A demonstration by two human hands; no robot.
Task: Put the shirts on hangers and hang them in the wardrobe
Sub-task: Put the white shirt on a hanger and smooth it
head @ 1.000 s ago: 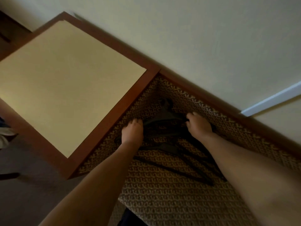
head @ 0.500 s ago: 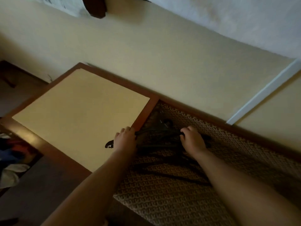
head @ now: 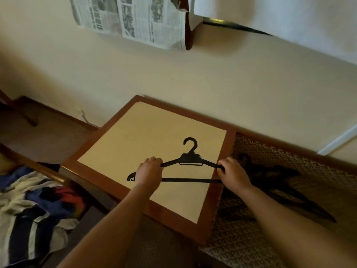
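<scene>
A black plastic hanger (head: 191,159) is held upright above the cream-topped table (head: 146,140), its hook pointing up. My left hand (head: 149,172) grips its left shoulder arm, and my right hand (head: 232,172) grips the right end. More black hangers (head: 274,182) lie in a loose pile on the patterned woven seat (head: 289,229) at the right. A heap of shirts (head: 29,206), striped blue and white with some red, lies at the lower left.
The table has a red-brown wooden frame (head: 212,219). Newspaper sheets (head: 135,18) hang on the cream wall above. A wooden rail (head: 32,165) runs beside the shirt heap. Brown carpet floor (head: 48,132) shows at the left.
Both hands have lifted one hanger out of the pile on the seat and carried it left over the table. The view has tilted up, showing the wall and shirts.
</scene>
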